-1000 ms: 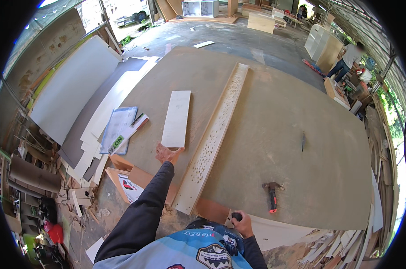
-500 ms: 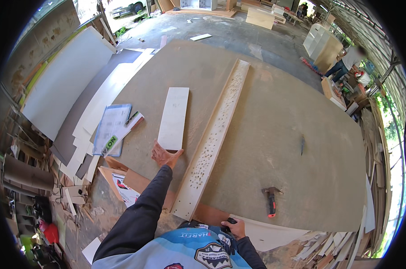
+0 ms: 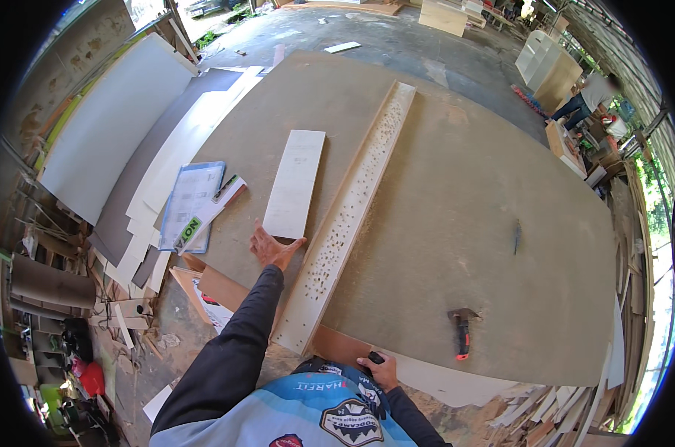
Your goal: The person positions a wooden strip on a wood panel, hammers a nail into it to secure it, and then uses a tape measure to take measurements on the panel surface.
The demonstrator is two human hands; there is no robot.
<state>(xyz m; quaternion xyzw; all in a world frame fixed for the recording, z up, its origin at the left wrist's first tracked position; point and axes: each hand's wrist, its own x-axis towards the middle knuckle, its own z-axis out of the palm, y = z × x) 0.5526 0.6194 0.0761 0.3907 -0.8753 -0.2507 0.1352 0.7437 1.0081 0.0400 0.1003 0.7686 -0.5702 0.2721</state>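
Observation:
A white rectangular board (image 3: 295,184) lies flat on the large brown worktable. At its near end is my left hand (image 3: 275,247), fingers spread and touching the end edge. Beside it on the right runs a long shallow channel of pale wood (image 3: 345,223), many small holes or dark spots along its face. My right hand (image 3: 384,370) is closed around a small black object (image 3: 369,360) at the table's near edge, close to my body; its kind is hard to make out. To the right lies a hammer (image 3: 462,334) with a black and red handle.
A clipboard-like blue folder with papers (image 3: 190,212) and a white strip with a green label (image 3: 212,214) lie left. A thin dark tool (image 3: 517,237) rests on the table's (image 3: 456,194) right side. Wood offcuts (image 3: 531,413) crowd the near right. A person (image 3: 592,97) works far right.
The view has shifted a little, so the table and everything on it sit slightly higher in the picture. Both hands keep their places, the left at the board's end.

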